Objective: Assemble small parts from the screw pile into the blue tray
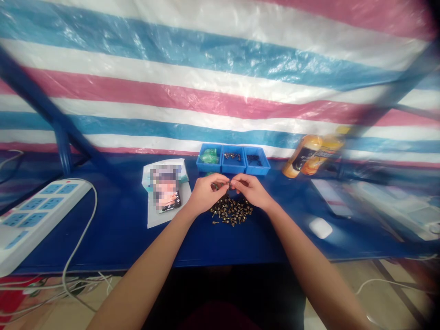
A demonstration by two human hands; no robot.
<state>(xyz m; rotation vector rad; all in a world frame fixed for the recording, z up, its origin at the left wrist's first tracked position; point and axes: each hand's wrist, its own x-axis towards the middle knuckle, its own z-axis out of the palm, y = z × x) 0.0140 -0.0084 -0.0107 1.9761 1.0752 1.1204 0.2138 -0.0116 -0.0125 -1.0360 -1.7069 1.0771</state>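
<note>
My left hand (209, 190) and my right hand (250, 189) meet fingertip to fingertip above the table. Both are closed in a pinch around a small screw-like metal part (230, 183), mostly covered by the fingers. Just below them spreads a loose pile of small brass and dark screw-like parts (233, 212), each with a thin shank and a wider head. Behind the hands three blue bins stand in a row: the left bin (208, 168) holds green plastic, the middle bin (233, 167) small metal parts, the right bin (257, 170) dark small pieces.
On the left, a phone (171, 203) rests on a white packet (152, 215), near a power strip (44, 211) with a cable. Rightward are two orange-yellow bottles (302, 156), a pale flat box (330, 198) and a white earbud case (321, 228). Striped sheeting (220, 91) hangs behind the blue table (213, 250).
</note>
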